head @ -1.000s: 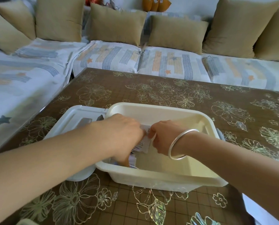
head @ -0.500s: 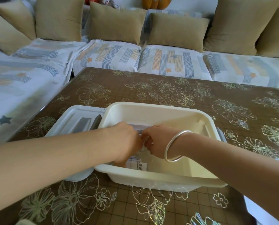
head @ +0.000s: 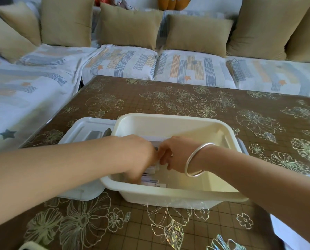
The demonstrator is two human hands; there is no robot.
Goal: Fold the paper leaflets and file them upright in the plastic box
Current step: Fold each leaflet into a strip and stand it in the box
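While both hands reach down inside the plastic box (head: 168,196), they meet over its left half, knuckles almost touching. This box is a cream-white rectangular tub with rounded corners, a rolled rim and smooth, slightly glossy inner walls. It stands on the table (head: 168,98) near the front edge. The right half of its floor shows bare.

Low in the near-left part of the box lie the leaflets (head: 153,182), a small bunch of white folded papers with dark print. They lean at a slant rather than stand straight, and their lower ends rest against the near wall. More white paper edge shows just behind the knuckles, towards the far wall.

Reaching in from the left, the left hand (head: 138,156) turns its back to the camera, with its fingers bent down among the papers and hidden beneath it. Whether they pinch a sheet or only press on it cannot be told. Curled at the top of the bunch, the right hand (head: 175,156) has thumb and fingertips closed on a white paper edge between the two hands. A silver bracelet (head: 189,160) circles that wrist.

Beside the box on the left lies its white lid (head: 85,127), flat on the table and touching the box. Brown cloth printed with pale outlined flowers covers the table. Behind it runs a sofa (head: 123,64) in a striped cover, with tan cushions (head: 129,27) along its back.
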